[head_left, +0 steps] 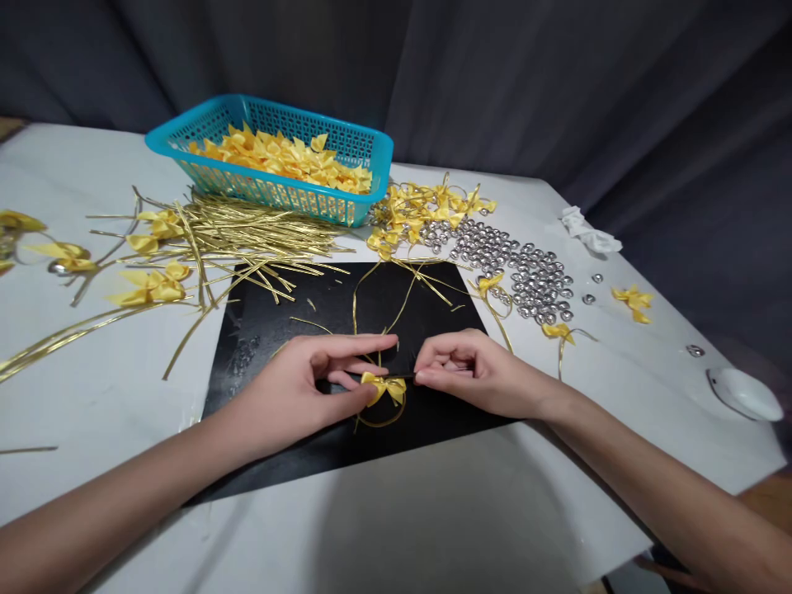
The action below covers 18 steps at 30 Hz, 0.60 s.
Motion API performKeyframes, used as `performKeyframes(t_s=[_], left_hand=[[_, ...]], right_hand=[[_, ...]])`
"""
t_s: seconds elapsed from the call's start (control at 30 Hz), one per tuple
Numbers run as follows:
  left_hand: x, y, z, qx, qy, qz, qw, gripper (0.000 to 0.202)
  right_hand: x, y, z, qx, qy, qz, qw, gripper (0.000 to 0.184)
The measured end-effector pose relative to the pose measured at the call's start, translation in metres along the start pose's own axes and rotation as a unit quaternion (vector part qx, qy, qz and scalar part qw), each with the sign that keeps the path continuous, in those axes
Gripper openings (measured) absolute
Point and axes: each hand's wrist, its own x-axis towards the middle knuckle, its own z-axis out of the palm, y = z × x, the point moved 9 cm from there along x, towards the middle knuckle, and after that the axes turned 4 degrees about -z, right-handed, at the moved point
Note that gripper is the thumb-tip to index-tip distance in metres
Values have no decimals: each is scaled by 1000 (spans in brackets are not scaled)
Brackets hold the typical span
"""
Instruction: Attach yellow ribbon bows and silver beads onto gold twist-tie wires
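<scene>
My left hand (322, 375) pinches a small yellow satin bow (384, 388) over the black mat (260, 330), index finger stretched out above it. My right hand (464, 367) is closed, its fingertips pinched on the gold twist-tie wire (380, 422) that loops under the bow. Both hands meet at the mat's front middle.
A blue basket (371, 153) of yellow bows stands at the back. A pile of gold wires (247, 231) lies before it, finished bows (426, 210) and silver beads (525, 272) to the right. A white dish (746, 392) sits at the far right edge, loose bows (152, 285) on the left.
</scene>
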Motion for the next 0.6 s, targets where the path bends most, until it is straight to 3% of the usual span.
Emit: performKeyframes(t_s=[0.3, 0.6], left_hand=[[-2, -2, -1, -40, 10, -28, 999, 58], [-1, -3, -1, -16, -4, 0, 1000, 61]], right_hand=[[-13, -7, -24, -44, 56, -47, 996, 36], [-4, -2, -5, -20, 21, -13, 1000, 34]])
